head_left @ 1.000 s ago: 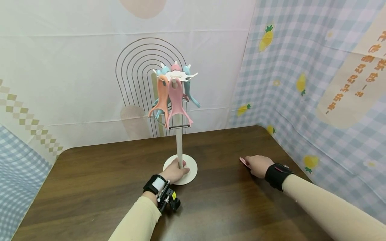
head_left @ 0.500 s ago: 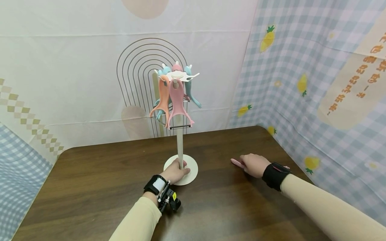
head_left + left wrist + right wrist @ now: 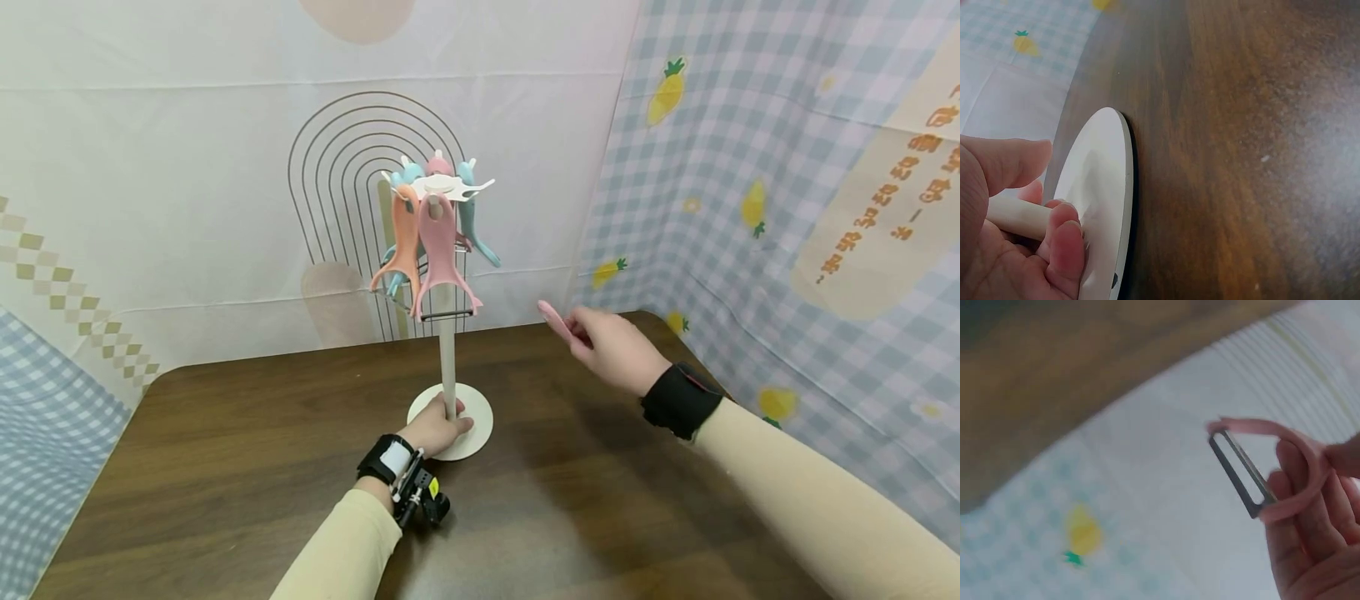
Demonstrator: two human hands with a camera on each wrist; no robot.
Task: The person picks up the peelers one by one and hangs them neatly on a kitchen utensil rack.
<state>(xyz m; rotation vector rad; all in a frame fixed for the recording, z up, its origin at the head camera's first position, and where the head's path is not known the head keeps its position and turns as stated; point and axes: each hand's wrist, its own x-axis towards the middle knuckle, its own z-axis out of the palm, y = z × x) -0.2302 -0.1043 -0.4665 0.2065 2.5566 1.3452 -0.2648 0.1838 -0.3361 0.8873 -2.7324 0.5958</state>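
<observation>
A white stand (image 3: 447,358) with a round base (image 3: 476,427) stands upright on the table. My left hand (image 3: 433,428) is wrapped around the foot of its pole (image 3: 1019,217), low over the base. Pink, orange and blue peelers hang from the hooks at the top; a pink peeler (image 3: 440,250) and an orange peeler (image 3: 406,237) face me. To the right of the stand, raised over the table, my right hand (image 3: 618,348) pinches another pink peeler (image 3: 1316,464) between thumb and fingers. Its metal blade (image 3: 1238,475) points away from the hand in the right wrist view.
The dark wooden table (image 3: 247,467) has a white cloth wall (image 3: 187,208) behind it. A blue checked cloth (image 3: 712,167) with printed pineapples borders it on the right. A small camera (image 3: 431,504) is strapped to my left wrist.
My right hand has slid left along the table with the pink peeler, then lifted it up and away from the surface. The left hand and the stand have stayed put.
</observation>
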